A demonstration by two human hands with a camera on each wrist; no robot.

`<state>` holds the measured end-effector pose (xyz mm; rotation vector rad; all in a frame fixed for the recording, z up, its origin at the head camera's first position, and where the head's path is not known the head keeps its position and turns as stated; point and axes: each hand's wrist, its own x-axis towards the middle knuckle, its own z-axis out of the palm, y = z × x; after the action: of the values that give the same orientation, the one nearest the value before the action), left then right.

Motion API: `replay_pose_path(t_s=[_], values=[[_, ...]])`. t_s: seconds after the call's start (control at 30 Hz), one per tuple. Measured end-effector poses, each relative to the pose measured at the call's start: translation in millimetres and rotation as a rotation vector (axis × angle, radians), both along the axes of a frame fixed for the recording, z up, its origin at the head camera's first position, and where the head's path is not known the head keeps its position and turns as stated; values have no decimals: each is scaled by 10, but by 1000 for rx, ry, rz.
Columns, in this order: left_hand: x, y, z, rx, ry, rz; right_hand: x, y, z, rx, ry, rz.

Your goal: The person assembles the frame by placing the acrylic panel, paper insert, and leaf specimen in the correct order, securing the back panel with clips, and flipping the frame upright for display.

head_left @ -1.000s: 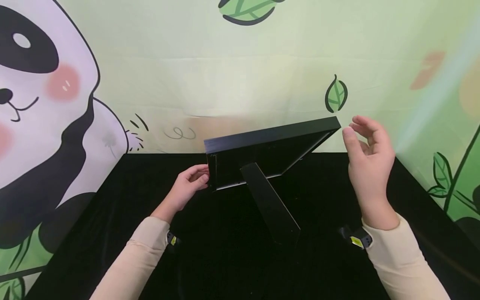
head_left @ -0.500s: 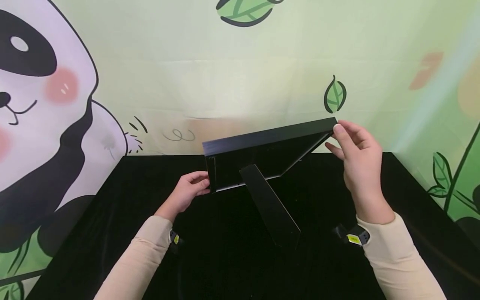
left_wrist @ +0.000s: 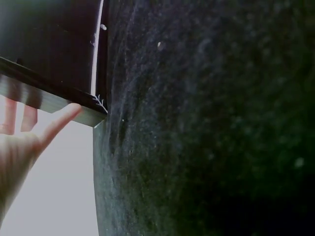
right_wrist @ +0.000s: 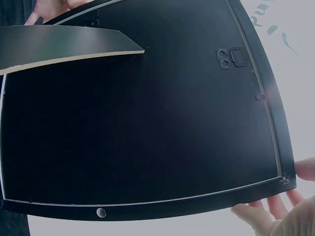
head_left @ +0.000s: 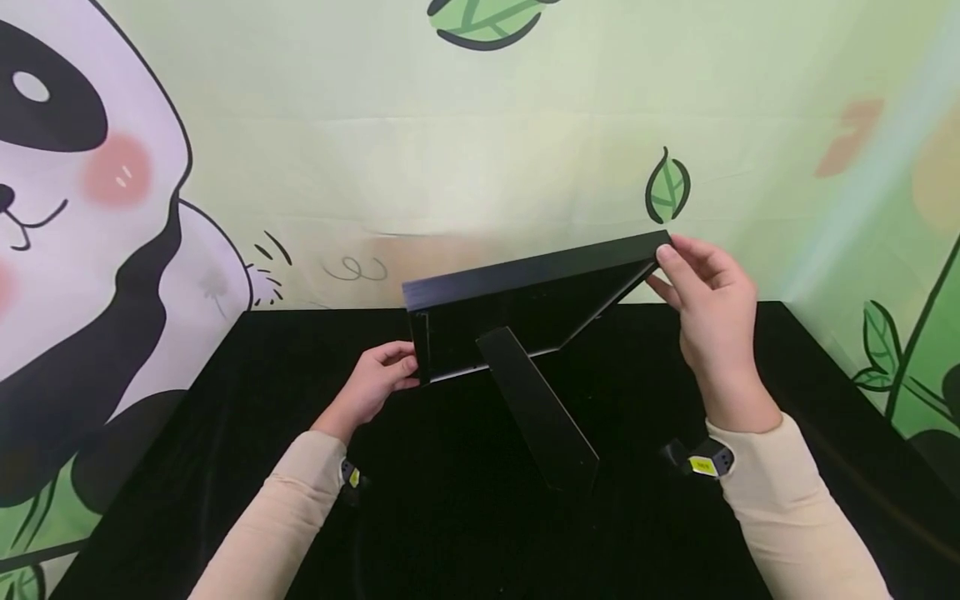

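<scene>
A black picture frame (head_left: 540, 268) stands tilted on the black cloth, its back towards me, propped by its strut leg (head_left: 536, 408). At its upper right corner my right hand (head_left: 716, 321) grips the frame, thumb on the near edge and fingers behind. My left hand (head_left: 369, 379) rests at the lower left side, where its fairly straight fingers and thumb touch the side rim, as the left wrist view shows. In the right wrist view the dark backing board (right_wrist: 147, 128) bears a small hanger (right_wrist: 239, 56). The frame's front face is hidden.
Black cloth (head_left: 420, 517) covers the table around the frame. Behind it hangs a pale green backdrop (head_left: 525, 167) printed with a panda (head_left: 150, 67) and leaves. A small device (head_left: 705, 460) is strapped at my right wrist.
My right hand has come left from beside the frame and taken hold of its upper right corner. The left hand has stayed at the left side, and the frame stands much as before.
</scene>
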<state>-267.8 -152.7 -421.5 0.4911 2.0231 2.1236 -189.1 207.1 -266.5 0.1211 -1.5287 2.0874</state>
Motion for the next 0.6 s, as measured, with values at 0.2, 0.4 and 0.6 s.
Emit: replay_pose_path(t_s=[0.2, 0.4, 0.6], values=[[75, 3, -3, -44, 17, 43, -60, 28, 8, -39, -1, 55], [203, 21, 14, -117, 3, 83, -133, 72, 4, -49, -1, 116], [340, 91, 25, -166, -6, 155, -210, 103, -3, -70, -10, 144]])
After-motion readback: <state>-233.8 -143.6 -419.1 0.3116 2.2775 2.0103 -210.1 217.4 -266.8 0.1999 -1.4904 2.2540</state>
